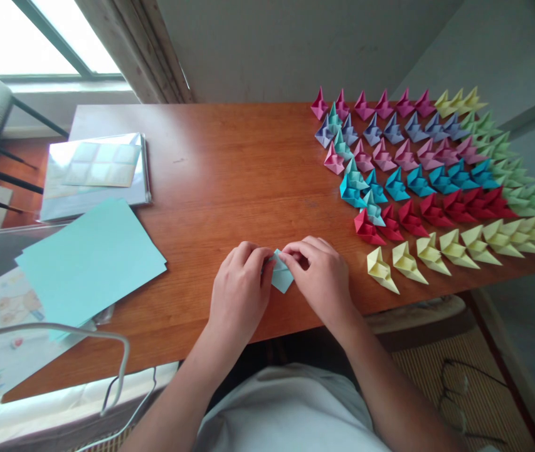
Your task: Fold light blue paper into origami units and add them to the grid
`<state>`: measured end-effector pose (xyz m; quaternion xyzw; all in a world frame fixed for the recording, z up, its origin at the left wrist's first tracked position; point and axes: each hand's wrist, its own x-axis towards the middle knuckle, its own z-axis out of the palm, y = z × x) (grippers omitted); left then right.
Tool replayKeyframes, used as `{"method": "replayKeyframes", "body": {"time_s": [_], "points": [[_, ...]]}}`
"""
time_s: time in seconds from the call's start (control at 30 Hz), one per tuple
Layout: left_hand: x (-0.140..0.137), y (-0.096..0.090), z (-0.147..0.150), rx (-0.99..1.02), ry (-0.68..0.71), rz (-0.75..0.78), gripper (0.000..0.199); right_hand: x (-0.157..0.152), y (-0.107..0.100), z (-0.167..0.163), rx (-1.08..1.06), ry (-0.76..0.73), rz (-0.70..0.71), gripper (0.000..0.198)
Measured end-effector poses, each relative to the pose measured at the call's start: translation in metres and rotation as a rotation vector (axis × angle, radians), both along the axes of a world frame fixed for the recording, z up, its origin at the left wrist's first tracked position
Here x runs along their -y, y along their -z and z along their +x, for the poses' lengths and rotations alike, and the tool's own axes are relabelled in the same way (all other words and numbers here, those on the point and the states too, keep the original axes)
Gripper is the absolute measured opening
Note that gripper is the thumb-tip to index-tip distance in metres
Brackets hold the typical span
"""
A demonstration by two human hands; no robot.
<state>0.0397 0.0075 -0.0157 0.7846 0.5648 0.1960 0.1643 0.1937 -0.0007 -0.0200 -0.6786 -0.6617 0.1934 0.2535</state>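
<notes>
A small piece of folded light-blue paper is between my hands near the table's front edge. My left hand pinches its left side, with the thumb and fingers curled together. From the other side, my right hand grips the paper's upper right part between thumb and forefinger. My fingertips hide parts of the paper's edges. A crease line crosses it, and one pointed corner faces toward me.
Rows of folded paper boats in several colours, such as yellow and red, stand on the right of the wooden table. Light-blue sheets lie at the left, near a clear-covered stack. A white cable crosses the lower left.
</notes>
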Motion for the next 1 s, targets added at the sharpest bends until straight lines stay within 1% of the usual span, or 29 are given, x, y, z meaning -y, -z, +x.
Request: {"method": "replayKeyframes", "body": {"time_s": [0.27, 0.47, 0.57, 0.67, 0.73, 0.8, 0.87, 0.93, 1.0], "points": [[0.0, 0.0, 0.001, -0.041, 0.007, 0.011, 0.014, -0.008, -0.005, 0.004, 0.071, -0.039, -0.026, 0.01], [-0.001, -0.001, 0.001, -0.077, 0.019, 0.007, 0.014, -0.026, -0.014, 0.01, 0.137, -0.131, -0.123, 0.017], [-0.001, 0.001, 0.001, -0.095, 0.029, 0.044, 0.015, -0.031, -0.018, 0.011, 0.154, -0.159, -0.16, 0.02], [0.004, 0.0, 0.001, -0.135, 0.04, 0.12, 0.015, -0.034, -0.02, 0.012, 0.179, -0.194, -0.178, 0.02], [0.011, -0.002, 0.001, -0.168, 0.073, 0.193, 0.017, -0.035, -0.021, 0.012, 0.187, -0.211, -0.183, 0.02], [0.02, -0.005, 0.002, -0.18, 0.141, 0.249, 0.025, -0.035, -0.022, 0.013, 0.179, -0.221, -0.186, 0.02], [0.03, -0.005, 0.004, -0.207, 0.221, 0.247, 0.035, -0.035, -0.022, 0.013, 0.17, -0.224, -0.183, 0.02], [0.039, -0.002, 0.007, -0.248, 0.282, 0.214, 0.042, -0.034, -0.021, 0.013, 0.167, -0.226, -0.177, 0.02], [0.046, 0.002, 0.011, -0.29, 0.296, 0.177, 0.046, -0.034, -0.02, 0.013, 0.167, -0.231, -0.171, 0.019]]}}
